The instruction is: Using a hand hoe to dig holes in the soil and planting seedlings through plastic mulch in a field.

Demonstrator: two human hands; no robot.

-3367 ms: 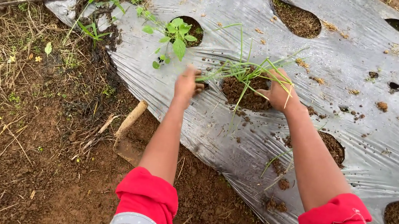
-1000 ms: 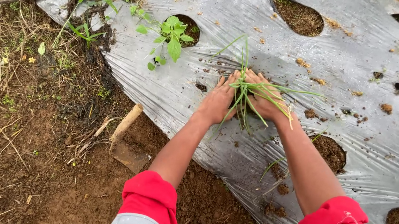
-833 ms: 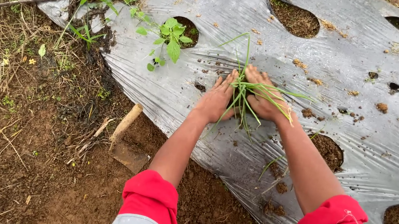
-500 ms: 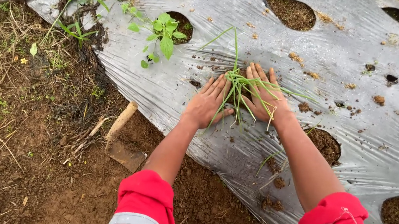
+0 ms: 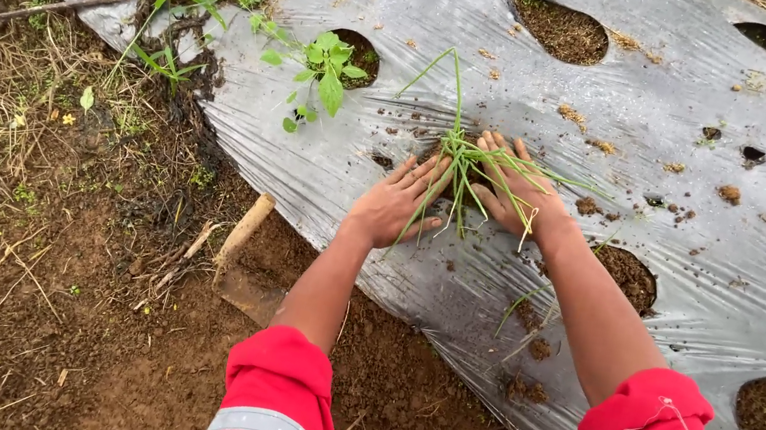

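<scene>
Silver plastic mulch sheet [image 5: 641, 112] covers the soil bed, cut with round planting holes. Both hands lie flat and released, palms down, grasping nothing: the left hand [image 5: 397, 202] and right hand [image 5: 520, 190] press on either side of a clump of thin green seedlings [image 5: 462, 161] standing in a hole between them. A leafy weed [image 5: 325, 75] grows from the neighbouring hole. Red sleeves [image 5: 280, 397] cover the arms.

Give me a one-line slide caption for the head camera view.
Left hand and right hand press flat around grassy seedlings in a hole of silver plastic mulch.
</scene>
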